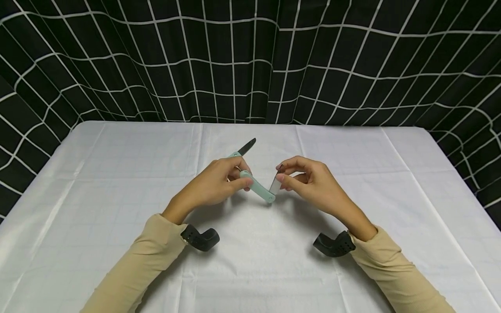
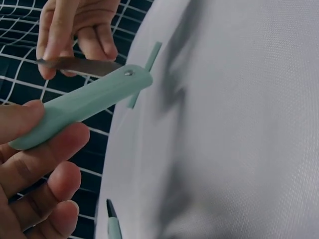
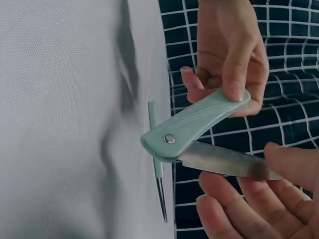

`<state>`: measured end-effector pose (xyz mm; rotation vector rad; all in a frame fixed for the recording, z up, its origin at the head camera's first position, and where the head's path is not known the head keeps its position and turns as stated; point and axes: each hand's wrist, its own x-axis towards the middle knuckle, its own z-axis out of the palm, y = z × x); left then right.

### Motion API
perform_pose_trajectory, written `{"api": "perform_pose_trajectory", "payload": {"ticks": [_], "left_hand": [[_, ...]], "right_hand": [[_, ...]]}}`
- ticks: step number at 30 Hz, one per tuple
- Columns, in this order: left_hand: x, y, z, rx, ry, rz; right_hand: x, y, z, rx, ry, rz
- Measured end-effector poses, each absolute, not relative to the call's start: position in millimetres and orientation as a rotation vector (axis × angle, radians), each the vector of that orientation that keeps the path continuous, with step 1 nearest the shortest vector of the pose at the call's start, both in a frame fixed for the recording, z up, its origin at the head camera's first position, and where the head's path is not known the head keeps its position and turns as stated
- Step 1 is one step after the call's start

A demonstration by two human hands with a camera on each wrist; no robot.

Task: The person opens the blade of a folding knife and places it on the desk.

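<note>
A folding knife (image 1: 258, 188) with a mint-green handle is half unfolded between my hands. Thumb and fingers of my left hand (image 1: 219, 180) pinch the rear end of its handle (image 2: 79, 107). My right hand (image 1: 309, 178) pinches the silver blade (image 3: 219, 159) near its tip, the blade angled up from the riveted end. Behind my left hand lies a second mint knife, its dark blade (image 1: 247, 147) out and pointing to the far right; my left fingers hide part of its handle (image 3: 152, 114) in the head view.
A white cloth (image 1: 250, 261) with fold creases covers the table. Black curtains with a white grid (image 1: 235, 65) hang behind its far edge. In the left wrist view, a thin mint strip (image 2: 155, 52) shows behind the riveted end of the held knife.
</note>
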<state>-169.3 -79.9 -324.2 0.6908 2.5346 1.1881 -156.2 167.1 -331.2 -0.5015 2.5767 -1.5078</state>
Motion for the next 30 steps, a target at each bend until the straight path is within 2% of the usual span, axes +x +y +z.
{"api": "perform_pose_trajectory", "payload": {"ticks": [6,18,30], "left_hand": [[-168.3,-80.9,-323.6,0.737,2.542,1.142],[-169.4,-81.1,-327.3,0.821,2.576,1.135],[-174.6,-86.0,-326.0,0.693,2.461,1.341]], "right_hand": [[-154.0,164.6,-332.8,-0.617,2.689,-1.449],[-155.6,166.0,-331.7,-0.640,2.643,-1.461],[-162.6,176.5,-330.0,-0.474,2.356,-1.813]]}}
